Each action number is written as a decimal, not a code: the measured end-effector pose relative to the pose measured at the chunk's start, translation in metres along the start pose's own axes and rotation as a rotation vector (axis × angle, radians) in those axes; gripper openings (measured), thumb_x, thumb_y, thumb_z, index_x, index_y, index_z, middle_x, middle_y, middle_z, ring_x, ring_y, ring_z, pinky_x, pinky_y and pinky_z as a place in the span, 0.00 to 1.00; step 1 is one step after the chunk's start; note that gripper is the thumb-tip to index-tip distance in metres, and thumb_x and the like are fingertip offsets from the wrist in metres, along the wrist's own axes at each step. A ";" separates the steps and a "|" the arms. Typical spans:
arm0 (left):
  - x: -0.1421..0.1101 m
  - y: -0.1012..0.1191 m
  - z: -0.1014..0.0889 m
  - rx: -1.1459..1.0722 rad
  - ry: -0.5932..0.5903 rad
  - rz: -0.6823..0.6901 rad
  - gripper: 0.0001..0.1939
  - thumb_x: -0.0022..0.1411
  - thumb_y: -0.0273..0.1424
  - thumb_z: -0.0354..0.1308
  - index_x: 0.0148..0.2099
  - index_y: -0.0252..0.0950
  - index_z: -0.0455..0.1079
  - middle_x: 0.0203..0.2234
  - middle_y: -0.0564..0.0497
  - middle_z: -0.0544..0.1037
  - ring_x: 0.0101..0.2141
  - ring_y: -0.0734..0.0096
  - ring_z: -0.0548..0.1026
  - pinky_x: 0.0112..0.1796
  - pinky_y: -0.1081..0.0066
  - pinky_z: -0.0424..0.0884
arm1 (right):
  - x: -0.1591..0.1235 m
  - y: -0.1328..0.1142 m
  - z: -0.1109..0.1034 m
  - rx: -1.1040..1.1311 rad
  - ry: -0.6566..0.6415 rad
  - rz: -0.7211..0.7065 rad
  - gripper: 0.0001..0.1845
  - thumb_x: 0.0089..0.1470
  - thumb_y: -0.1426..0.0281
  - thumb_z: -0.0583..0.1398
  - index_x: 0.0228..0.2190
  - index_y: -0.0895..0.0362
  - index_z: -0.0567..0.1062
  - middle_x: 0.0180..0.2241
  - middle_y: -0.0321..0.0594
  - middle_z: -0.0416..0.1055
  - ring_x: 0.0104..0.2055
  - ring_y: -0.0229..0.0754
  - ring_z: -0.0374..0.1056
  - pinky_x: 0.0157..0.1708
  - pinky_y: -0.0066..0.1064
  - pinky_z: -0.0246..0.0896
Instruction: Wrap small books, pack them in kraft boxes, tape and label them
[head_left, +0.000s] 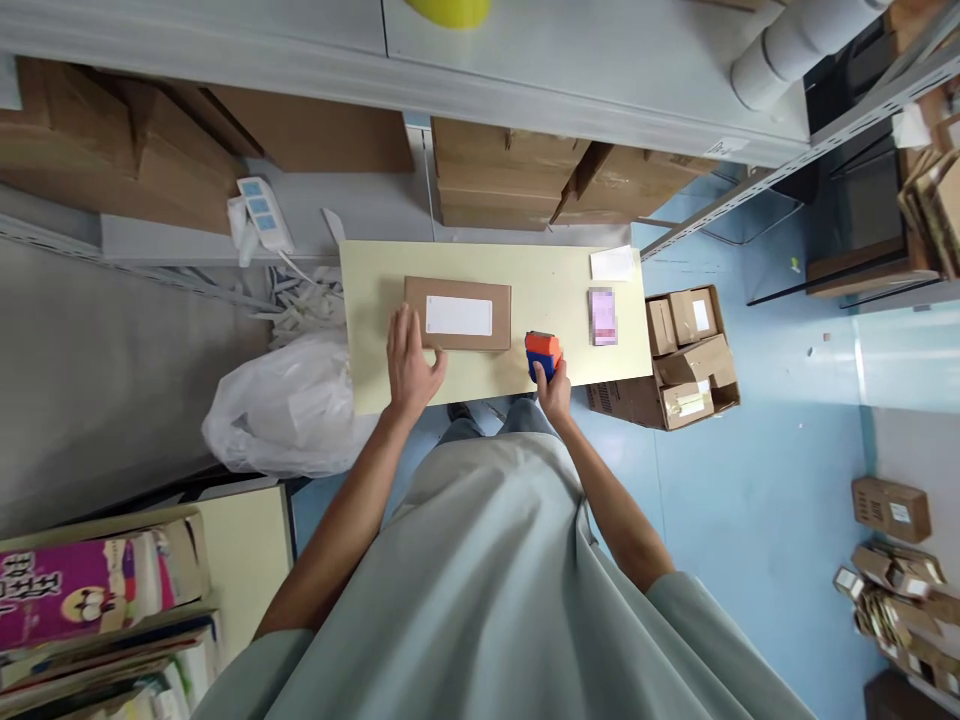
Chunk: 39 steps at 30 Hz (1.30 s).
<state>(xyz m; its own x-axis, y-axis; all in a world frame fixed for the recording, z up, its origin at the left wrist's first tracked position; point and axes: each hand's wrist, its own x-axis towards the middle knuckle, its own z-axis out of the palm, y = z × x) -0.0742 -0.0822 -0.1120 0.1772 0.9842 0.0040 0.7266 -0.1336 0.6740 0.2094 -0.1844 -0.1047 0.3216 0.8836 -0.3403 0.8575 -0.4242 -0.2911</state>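
Observation:
On the pale yellow table (555,275) lies a closed brown cardboard box (459,285) with a white label (459,316) on top. My left hand (410,365) is at the box's near left corner, fingers stretched out and thumb apart; it seems to touch the box. My right hand (554,393) grips an orange and blue hand tool (543,352) that looks like a tape dispenser, to the right of the box near the table's front edge. A pink, blurred-out rectangular item (602,317) and a white paper (612,264) lie at the table's right end.
A grey shelf (600,90) with cardboard boxes (510,170) under it spans the back. A white power strip (264,214) and a clear plastic bag (289,410) are at left. An open carton of small boxes (697,355) stands right; books (82,590) sit behind left.

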 end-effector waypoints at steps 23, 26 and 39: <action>0.080 0.073 0.096 0.074 -0.041 0.201 0.36 0.79 0.49 0.43 0.79 0.37 0.60 0.79 0.42 0.56 0.80 0.50 0.44 0.77 0.42 0.33 | 0.074 0.078 -0.035 -0.454 -0.294 -0.695 0.29 0.79 0.54 0.48 0.62 0.66 0.64 0.55 0.63 0.79 0.56 0.58 0.75 0.62 0.45 0.63; 0.083 0.069 0.100 0.101 -0.029 0.206 0.37 0.79 0.51 0.42 0.79 0.37 0.60 0.79 0.42 0.57 0.80 0.50 0.45 0.77 0.44 0.34 | 0.088 0.084 -0.030 -0.437 -0.262 -0.705 0.27 0.79 0.56 0.48 0.62 0.67 0.64 0.54 0.64 0.79 0.55 0.59 0.76 0.60 0.47 0.65; 0.087 0.064 0.107 0.160 -0.011 0.220 0.38 0.80 0.52 0.39 0.80 0.36 0.58 0.79 0.41 0.57 0.80 0.50 0.44 0.77 0.45 0.34 | 0.116 0.083 -0.017 -0.275 -0.232 -0.661 0.30 0.78 0.52 0.50 0.61 0.66 0.66 0.55 0.65 0.79 0.58 0.60 0.74 0.63 0.51 0.64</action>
<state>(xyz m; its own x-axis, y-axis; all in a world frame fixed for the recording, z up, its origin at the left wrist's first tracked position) 0.0588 -0.0174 -0.1479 0.3490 0.9281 0.1294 0.7652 -0.3620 0.5324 0.3248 -0.1141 -0.1531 -0.3621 0.8596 -0.3606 0.9216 0.2720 -0.2769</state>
